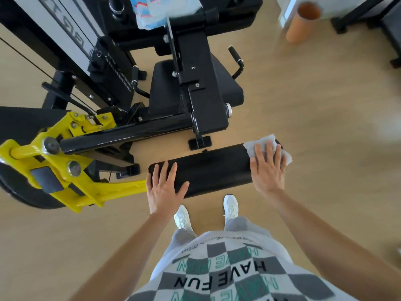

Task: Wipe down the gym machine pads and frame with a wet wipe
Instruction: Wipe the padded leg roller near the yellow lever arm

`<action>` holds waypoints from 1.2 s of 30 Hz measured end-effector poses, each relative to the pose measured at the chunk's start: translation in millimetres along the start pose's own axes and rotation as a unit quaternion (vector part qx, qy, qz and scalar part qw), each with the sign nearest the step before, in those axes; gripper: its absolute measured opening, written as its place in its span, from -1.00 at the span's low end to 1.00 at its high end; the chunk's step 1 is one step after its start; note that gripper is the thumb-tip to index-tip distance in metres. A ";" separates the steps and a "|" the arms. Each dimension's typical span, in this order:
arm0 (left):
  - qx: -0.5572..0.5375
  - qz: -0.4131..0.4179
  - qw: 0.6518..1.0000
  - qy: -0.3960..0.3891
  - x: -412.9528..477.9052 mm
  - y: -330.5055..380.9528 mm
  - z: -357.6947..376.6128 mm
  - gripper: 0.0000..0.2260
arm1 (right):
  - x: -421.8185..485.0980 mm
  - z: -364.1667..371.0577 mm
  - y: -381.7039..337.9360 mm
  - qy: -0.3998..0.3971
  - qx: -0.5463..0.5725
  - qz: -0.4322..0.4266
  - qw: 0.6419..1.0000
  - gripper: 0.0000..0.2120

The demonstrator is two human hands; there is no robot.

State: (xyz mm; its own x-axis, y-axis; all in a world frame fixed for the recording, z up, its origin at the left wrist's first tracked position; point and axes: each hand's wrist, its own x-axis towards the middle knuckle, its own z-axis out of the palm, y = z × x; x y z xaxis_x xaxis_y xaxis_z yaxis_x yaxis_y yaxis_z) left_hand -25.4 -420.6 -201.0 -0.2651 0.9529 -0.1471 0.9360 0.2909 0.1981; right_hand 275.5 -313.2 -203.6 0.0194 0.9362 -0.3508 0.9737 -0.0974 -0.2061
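R hand (268, 168) flat, fingers straight, pressing wet wipe (263, 144) onto far end of black roller pad (217, 168); L hand (165, 187) spread flat on pad's opposite end, holding nothing.

Two hands (166, 187) (268, 168), one wet wipe (263, 141), one roller pad (217, 168), one seat pad (165, 88), two white shoes (183, 217) (231, 206), one orange tube (302, 22).

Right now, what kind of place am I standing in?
Most likely a gym or home workout room: a black roller pad, a padded seat behind it, and a yellow lever arm on a black cable-machine frame.
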 end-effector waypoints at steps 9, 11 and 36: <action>-0.010 -0.027 0.999 0.033 -5.9 8.6 -3.0 -0.39 | -32.8 19.4 -38.8 -0.034 -0.055 -0.233 0.970 -0.41; -0.007 -0.023 0.999 0.044 -8.9 8.3 -2.2 -0.39 | -28.0 15.7 -25.3 -0.031 -0.076 -0.249 0.965 -0.43; -0.021 -0.022 0.997 0.065 -40.5 2.4 3.7 -0.53 | -1.8 -2.8 -24.2 -0.030 -0.055 -0.171 0.983 -0.37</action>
State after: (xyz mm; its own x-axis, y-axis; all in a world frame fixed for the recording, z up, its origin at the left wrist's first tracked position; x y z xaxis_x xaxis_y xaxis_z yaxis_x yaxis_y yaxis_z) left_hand -11.5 -458.9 -198.2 -0.3360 0.9414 -0.0297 0.9129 0.3333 0.2357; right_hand 252.6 -311.7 -195.4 -0.3231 0.8861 -0.3322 0.9399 0.2595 -0.2220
